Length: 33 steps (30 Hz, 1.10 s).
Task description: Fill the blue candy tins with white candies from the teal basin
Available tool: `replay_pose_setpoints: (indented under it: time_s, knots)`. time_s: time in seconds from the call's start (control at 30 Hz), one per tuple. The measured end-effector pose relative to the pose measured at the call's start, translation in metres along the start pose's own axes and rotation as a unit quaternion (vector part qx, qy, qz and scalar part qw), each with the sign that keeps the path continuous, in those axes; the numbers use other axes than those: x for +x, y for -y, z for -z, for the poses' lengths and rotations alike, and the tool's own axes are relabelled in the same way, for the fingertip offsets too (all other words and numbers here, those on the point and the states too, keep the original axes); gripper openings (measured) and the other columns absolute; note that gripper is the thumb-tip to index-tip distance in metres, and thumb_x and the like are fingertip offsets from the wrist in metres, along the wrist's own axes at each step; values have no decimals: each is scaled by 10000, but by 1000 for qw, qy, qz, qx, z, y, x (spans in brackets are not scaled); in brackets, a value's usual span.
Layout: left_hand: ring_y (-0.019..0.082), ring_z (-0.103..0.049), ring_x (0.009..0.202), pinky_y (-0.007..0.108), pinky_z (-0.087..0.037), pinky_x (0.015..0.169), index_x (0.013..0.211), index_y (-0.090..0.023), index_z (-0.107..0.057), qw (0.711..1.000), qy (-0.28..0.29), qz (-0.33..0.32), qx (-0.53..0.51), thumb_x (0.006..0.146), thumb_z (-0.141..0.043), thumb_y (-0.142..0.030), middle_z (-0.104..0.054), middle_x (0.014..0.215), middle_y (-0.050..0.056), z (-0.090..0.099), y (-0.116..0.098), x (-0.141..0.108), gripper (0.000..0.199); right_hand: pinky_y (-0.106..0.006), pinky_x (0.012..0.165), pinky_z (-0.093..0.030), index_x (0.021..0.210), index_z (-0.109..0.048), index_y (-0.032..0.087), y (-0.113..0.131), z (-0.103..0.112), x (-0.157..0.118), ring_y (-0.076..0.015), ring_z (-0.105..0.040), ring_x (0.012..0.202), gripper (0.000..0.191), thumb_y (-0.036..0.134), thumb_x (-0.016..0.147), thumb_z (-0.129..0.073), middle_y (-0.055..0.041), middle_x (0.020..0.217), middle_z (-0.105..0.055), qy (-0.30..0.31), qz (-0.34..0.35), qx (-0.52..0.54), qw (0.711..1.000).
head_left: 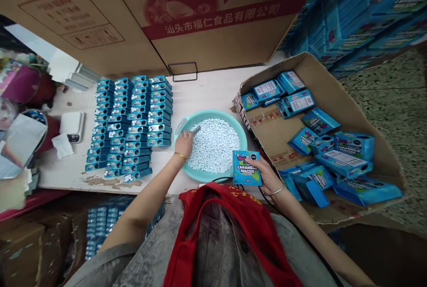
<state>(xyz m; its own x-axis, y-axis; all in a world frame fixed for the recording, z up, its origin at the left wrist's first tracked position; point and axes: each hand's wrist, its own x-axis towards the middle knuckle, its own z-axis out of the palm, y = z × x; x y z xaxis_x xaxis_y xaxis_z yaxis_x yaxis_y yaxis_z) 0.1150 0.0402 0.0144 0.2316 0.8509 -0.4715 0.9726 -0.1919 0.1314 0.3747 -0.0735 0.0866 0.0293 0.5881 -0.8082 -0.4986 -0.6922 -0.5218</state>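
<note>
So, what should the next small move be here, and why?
Probably the right hand should lower the blue box into the carton beside it: the box is held close to the carton's edge and similar boxes lie inside, while the left hand is on a metal scoop in the basin.

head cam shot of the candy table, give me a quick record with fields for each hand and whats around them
left hand: holds small silver tool over teal basin
basin contents: loose white candies
right hand: holds blue Caramelo Macizo box
on table: rows of blue tins
right of basin: open cardboard carton holding blue boxes
</note>
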Motion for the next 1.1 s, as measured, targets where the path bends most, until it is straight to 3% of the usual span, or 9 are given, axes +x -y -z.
replay_pose_setpoints:
  time_s: [0.13, 0.23, 0.33, 0.47, 0.6, 0.83, 0.97, 1.1]
  knots:
    - [262, -510, 1132, 428, -463, 935, 1292, -133, -449, 995, 25, -59, -81, 904, -301, -23, -512, 1242, 187, -52, -33, -7, 429, -422, 761, -601, 1011, -627, 238, 1, 6, 0, -265, -726, 868, 428, 405, 652, -789, -26, 965, -760, -4, 35, -13, 999]
    - [249, -534, 1114, 399, -475, 934, 1296, -137, -453, 988, 43, -96, -118, 852, -363, 8, -526, 1237, 176, -77, -61, -17, 475, -446, 822, -588, 1021, -604, 260, 4, 9, -1, -259, -712, 934, 417, 429, 683, -780, -21, 1032, -745, -21, 91, -24, 995]
    - [235, -549, 1132, 369, -468, 975, 1302, -126, -449, 977, 53, -127, -162, 801, -427, 12, -535, 1254, 170, -87, -74, -20, 520, -430, 878, -566, 1032, -580, 269, 5, 11, 2, -225, -687, 964, 435, 417, 682, -791, -6, 1060, -721, -38, 166, -57, 984]
    - [216, -556, 1154, 342, -446, 1028, 1287, -140, -458, 961, 56, -167, -211, 803, -521, -74, -566, 1260, 133, -81, -64, -16, 493, -394, 941, -518, 1074, -569, 243, 1, 15, 12, -202, -647, 986, 491, 415, 675, -798, -22, 1065, -687, -67, 264, -143, 951]
    - [232, -564, 1142, 396, -450, 1017, 1248, -165, -493, 942, 30, -209, -262, 859, -536, -170, -590, 1232, 125, -50, -36, -19, 392, -387, 958, -488, 1109, -558, 233, -3, 19, 23, -208, -622, 996, 470, 416, 725, -757, -34, 1068, -655, -60, 339, -242, 907]
    - [231, -572, 1091, 379, -466, 959, 1241, -164, -503, 934, 6, -284, -217, 929, -495, -278, -605, 1162, 130, 47, 4, -40, 332, -433, 956, -479, 1158, -574, 229, -8, 2, 50, -266, -596, 1053, 345, 346, 836, -614, -94, 1111, -625, -50, 458, -408, 788]
    - [221, -579, 1057, 349, -471, 928, 1213, -184, -526, 938, 45, -310, -148, 924, -483, -241, -600, 1125, 101, 89, -2, -45, 298, -468, 994, -468, 1205, -565, 246, -12, -11, 65, -285, -581, 1108, 366, 237, 840, -542, -108, 1151, -616, -9, 492, -449, 745]
    - [223, -599, 998, 331, -484, 853, 1144, -176, -554, 949, 98, -298, -39, 885, -478, -161, -598, 1085, 86, 116, -26, -45, 270, -490, 1014, -464, 1244, -551, 246, -19, -16, 72, -292, -561, 1143, 438, 171, 815, -504, -110, 1187, -606, 23, 512, -474, 716]
